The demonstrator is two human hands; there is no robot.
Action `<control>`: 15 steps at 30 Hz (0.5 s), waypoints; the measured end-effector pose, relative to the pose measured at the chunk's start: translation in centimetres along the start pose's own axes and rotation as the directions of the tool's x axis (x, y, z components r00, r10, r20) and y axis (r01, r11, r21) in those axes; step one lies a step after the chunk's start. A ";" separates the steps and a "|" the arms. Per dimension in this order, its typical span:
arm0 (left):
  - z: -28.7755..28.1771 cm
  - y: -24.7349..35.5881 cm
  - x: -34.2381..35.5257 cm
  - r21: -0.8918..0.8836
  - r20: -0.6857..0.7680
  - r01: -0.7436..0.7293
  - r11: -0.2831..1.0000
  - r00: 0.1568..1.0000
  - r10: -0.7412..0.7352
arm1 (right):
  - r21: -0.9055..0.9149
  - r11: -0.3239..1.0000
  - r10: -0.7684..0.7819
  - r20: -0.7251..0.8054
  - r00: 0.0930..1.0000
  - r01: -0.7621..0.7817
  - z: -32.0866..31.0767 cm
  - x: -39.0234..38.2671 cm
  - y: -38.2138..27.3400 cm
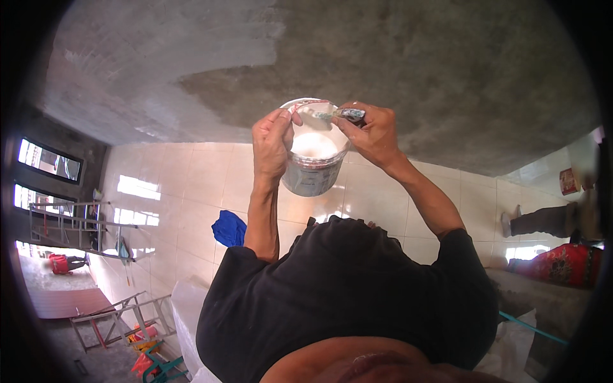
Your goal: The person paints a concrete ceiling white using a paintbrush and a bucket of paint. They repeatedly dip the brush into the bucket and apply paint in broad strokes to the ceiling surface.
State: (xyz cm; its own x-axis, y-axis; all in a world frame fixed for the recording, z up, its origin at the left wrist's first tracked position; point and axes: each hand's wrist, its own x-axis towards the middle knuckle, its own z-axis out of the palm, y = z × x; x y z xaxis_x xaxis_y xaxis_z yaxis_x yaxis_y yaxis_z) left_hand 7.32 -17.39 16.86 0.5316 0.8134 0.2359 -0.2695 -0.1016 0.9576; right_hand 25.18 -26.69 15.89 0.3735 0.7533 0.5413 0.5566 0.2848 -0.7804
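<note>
A grey, printed plastic bucket with white paint in it stands on the tiles in front of me. Over its mouth, my right hand is closed around what looks like a paintbrush. Its paint-smeared end points left, toward my other hand. Close to the left rim, my left hand has its thumb and fingertips pinched together. A thin reddish strand runs from those fingertips toward the brush. Whether the pinch holds this strand or something else, I cannot make out.
Ahead rises a grey wall, whitish at left. A blue cloth lies left of me on the tiles. Metal ladders stand farther left. On the right are people's legs and a red garment; another person is far left.
</note>
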 end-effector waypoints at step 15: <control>0.1 0.7 -0.9 0.076 -0.099 0.109 0.991 0.990 -0.101 | 0.153 0.984 0.082 0.087 0.993 -0.095 0.6 0.8 0.7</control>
State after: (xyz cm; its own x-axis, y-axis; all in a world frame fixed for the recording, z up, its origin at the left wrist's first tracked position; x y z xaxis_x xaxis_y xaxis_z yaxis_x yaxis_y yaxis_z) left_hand 6.77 -18.23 17.34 0.4738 0.8724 0.1199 -0.1481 -0.0553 0.9874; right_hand 25.42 -25.59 15.62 0.3518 0.8230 0.4459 0.3985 0.2994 -0.8670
